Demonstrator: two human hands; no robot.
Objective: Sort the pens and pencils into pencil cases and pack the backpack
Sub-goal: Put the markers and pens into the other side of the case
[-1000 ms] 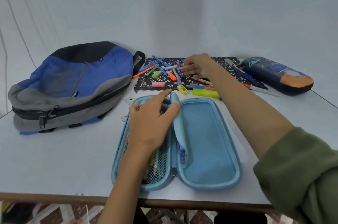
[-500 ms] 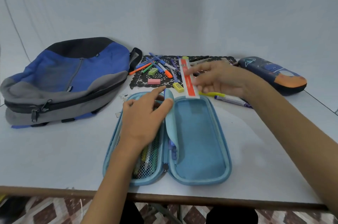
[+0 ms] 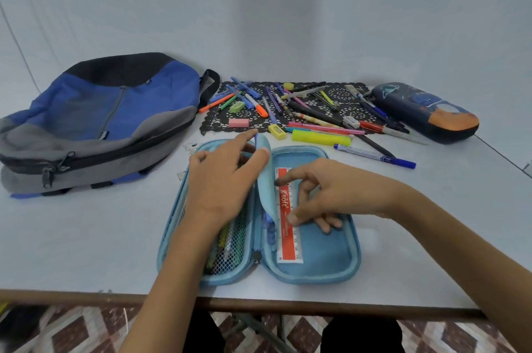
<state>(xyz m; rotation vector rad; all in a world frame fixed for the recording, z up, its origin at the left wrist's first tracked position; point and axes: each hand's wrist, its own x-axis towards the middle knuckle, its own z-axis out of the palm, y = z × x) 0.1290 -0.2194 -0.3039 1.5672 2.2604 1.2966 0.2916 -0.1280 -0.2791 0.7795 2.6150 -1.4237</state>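
Observation:
A light blue pencil case point(image 3: 354, 260) lies open near the table's front edge. My left hand point(image 3: 221, 180) rests over its left half and pinches the top of the middle flap point(image 3: 263, 194), holding it upright. Pens show under the mesh pocket point(image 3: 230, 252) below that hand. My right hand point(image 3: 331, 194) holds a red ruler point(image 3: 289, 249) with thumb and fingertips; the ruler lies lengthwise in the right half, beside the flap. A blue and grey backpack point(image 3: 115, 110) lies zipped at the left.
Several loose pens, markers and erasers lie on a black lace mat point(image 3: 247, 115) behind the case. A yellow highlighter point(image 3: 319, 136) and a blue pen point(image 3: 374, 155) lie just off the mat. A dark, closed pencil case point(image 3: 426, 113) sits at the far right.
My right hand picked the red ruler up from the mat and brought it down into the right half of the blue case. My left hand has kept hold of the flap.

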